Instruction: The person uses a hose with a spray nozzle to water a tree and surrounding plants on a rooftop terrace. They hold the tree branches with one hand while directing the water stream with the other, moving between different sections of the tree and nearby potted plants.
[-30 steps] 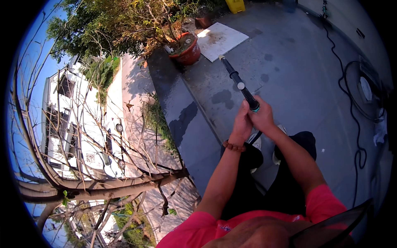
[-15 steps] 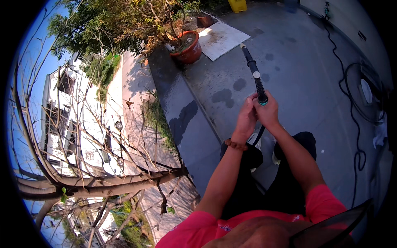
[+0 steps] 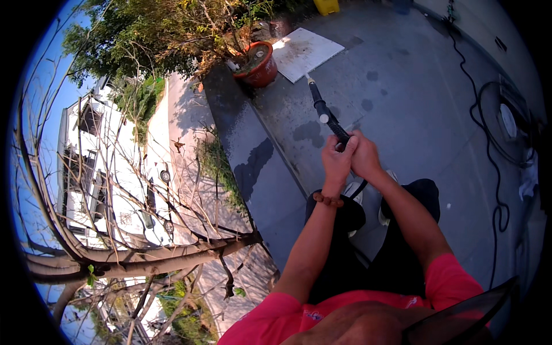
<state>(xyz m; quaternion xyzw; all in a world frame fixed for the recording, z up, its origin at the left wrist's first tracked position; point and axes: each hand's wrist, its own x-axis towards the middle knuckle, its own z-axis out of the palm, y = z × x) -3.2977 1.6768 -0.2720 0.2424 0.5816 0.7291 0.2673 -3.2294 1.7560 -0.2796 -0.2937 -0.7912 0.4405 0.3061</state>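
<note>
A black spray wand (image 3: 323, 109) with a pale tip points away from me, toward the near edge of a white board (image 3: 307, 52) on the grey floor. A faint white streak shows at its tip. My left hand (image 3: 337, 162), with a beaded bracelet at the wrist, is closed around the ribbed handle. Pressed against it on the right, my right hand (image 3: 366, 156) is also closed on the handle, its fingers partly hidden. From below the hands a black hose (image 3: 359, 188) runs down between my legs.
Left of the board stands a red-brown plant pot (image 3: 261, 72). Dark wet patches (image 3: 309, 133) mark the floor. A black hose (image 3: 480, 121) lies looped along the right wall. Something yellow (image 3: 328, 6) is at the far edge; bare branches (image 3: 144, 259) fill the left.
Both hands and the wand have swung left and slightly down, the tip moving from the board's right corner to its near edge. My left hand's fingers now wrap the handle.
</note>
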